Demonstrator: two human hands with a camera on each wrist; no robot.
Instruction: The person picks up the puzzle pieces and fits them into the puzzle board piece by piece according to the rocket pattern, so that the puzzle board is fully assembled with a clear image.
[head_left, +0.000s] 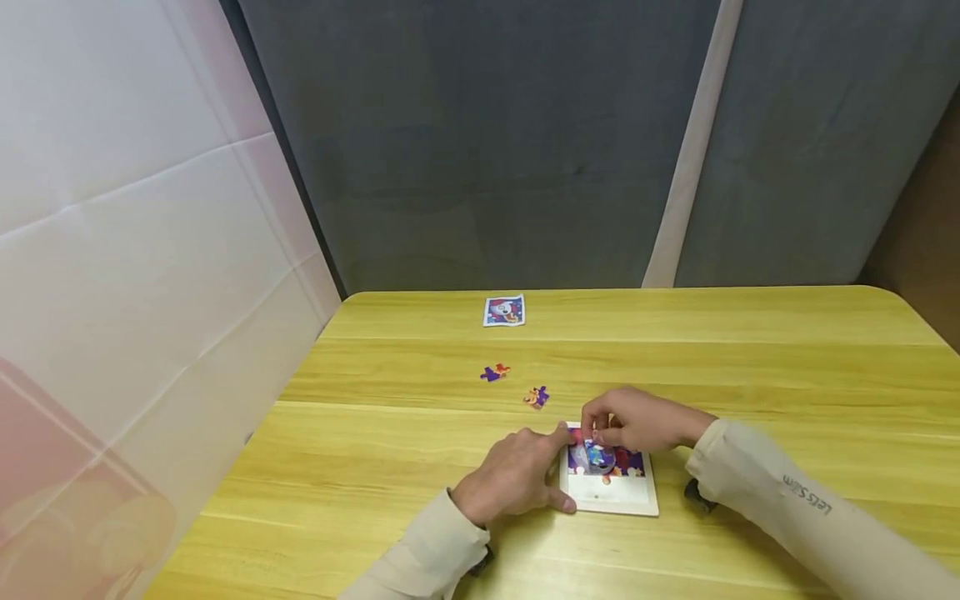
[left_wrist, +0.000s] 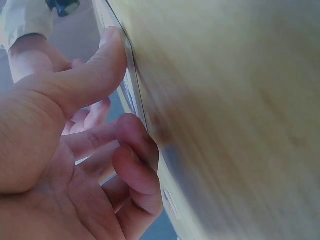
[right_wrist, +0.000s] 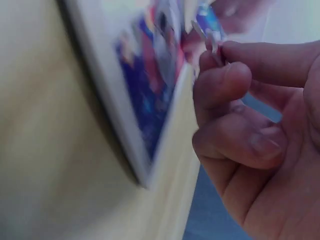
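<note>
A white-framed puzzle tray (head_left: 611,496) with a purple, partly filled picture lies on the yellow wooden table (head_left: 750,350). My left hand (head_left: 562,467) holds the tray's left side, thumb at the near corner and forefinger at the far corner. In the left wrist view the left hand (left_wrist: 122,85) has its thumb against the tray's edge (left_wrist: 136,100), the other fingers curled. My right hand (head_left: 594,433) is over the tray's far left corner. It pinches a small puzzle piece (right_wrist: 207,35) between thumb and forefinger, just above the picture (right_wrist: 150,95). The right wrist view is blurred.
Two loose puzzle pieces (head_left: 495,372) (head_left: 537,397) lie beyond the tray. A small picture card (head_left: 504,310) sits near the table's far edge. A white panel stands at the left and a grey wall behind.
</note>
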